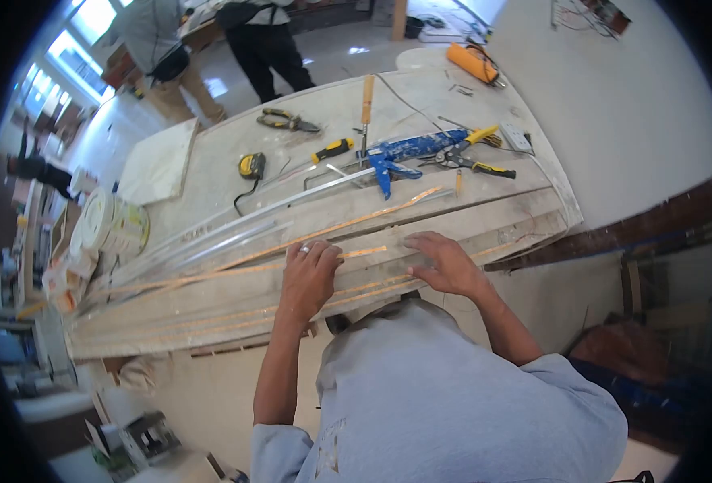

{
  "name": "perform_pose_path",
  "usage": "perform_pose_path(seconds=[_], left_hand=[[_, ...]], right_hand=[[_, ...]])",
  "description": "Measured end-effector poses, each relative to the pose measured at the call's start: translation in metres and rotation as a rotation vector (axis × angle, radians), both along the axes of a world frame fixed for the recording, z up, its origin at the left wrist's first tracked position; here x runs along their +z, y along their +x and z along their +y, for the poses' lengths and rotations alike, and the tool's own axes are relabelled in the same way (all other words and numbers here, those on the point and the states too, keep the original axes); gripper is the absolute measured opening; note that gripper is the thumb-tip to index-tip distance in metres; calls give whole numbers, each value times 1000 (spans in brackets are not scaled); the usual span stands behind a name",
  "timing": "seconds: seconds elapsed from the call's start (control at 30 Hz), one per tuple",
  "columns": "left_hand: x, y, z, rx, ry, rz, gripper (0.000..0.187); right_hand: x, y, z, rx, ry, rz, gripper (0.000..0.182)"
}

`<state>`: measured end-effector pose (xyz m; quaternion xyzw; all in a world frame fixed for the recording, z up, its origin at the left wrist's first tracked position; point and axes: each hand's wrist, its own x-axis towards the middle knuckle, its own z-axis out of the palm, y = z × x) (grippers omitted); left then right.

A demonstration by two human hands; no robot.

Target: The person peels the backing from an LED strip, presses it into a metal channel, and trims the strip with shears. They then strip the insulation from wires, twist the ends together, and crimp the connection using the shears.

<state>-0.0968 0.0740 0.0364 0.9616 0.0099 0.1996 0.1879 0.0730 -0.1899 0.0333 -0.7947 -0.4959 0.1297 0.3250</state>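
My left hand is closed on a thin orange-and-white strip, whose end sticks out to its right. To the right of that end, my right hand hovers at the board's near side, fingers apart and nothing visible between them. More orange strips lie lengthwise along the wooden worktable. Beyond my hands lie a blue caulking gun, yellow-black snips, a screwdriver, pliers and a tape measure.
White buckets stand at the table's left end, near a white panel. An orange power tool and a power strip lie at the far right. Two people stand beyond the table; another person is at far left.
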Motion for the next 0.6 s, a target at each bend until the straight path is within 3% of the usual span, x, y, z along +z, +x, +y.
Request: perform_pose_path(seconds=[0.07, 0.13, 0.23, 0.37, 0.6], left_hand=[[11, -1, 6, -34, -44, -59, 20], [20, -3, 10, -77, -59, -39, 19], [21, -3, 13, -118, -64, -10, 21], [22, -6, 16, -152, -115, -15, 23], [27, -4, 17, -152, -174, 27, 23]], right_hand=[[9, -12, 8, -73, 28, 42, 51], [13, -23, 18, -147, 97, 321, 52], [25, -42, 32, -266, 196, 521, 51], [28, -57, 41, -357, 243, 507, 49], [28, -60, 48, -361, 362, 162, 33]])
